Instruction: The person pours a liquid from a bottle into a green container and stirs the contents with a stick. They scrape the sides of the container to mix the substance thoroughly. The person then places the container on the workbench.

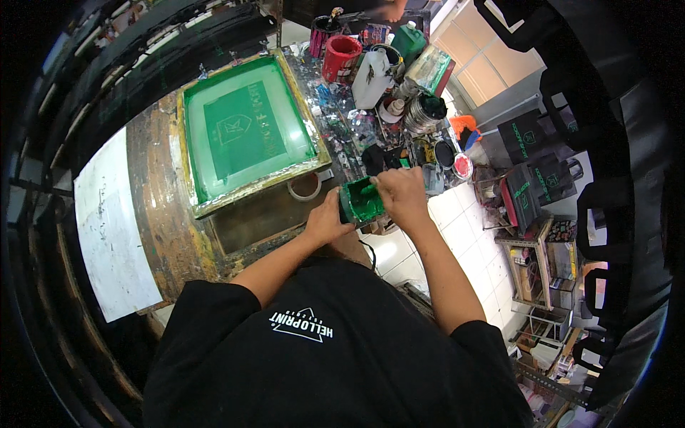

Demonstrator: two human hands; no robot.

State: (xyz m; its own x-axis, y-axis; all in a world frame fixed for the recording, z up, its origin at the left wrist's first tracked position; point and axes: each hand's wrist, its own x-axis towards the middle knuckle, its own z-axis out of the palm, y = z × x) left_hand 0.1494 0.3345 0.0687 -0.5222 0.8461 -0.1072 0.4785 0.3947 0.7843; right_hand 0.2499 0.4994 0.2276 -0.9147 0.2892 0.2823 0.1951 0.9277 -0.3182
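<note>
My left hand [328,219] is wrapped round the side of a small tub of green ink [362,204], tilted so that its wet green inside faces me. My right hand [402,194] is closed at the tub's right rim. A green-coated piece reaches from its fingers into the tub, but its kind is too smeared with ink to make out. To the left of the tub lies a framed printing screen [246,125], its mesh covered in green with a darker rectangle in the middle. A roll of tape [305,187] sits by the screen's near right corner.
The ink-stained bench [160,192] carries a white sheet [110,221] on its left. Behind the tub stand a red can [341,58], a white jug [372,78], a green bottle [409,41] and several paint tins. Black bags [539,182] hang at right, above shelves [531,267].
</note>
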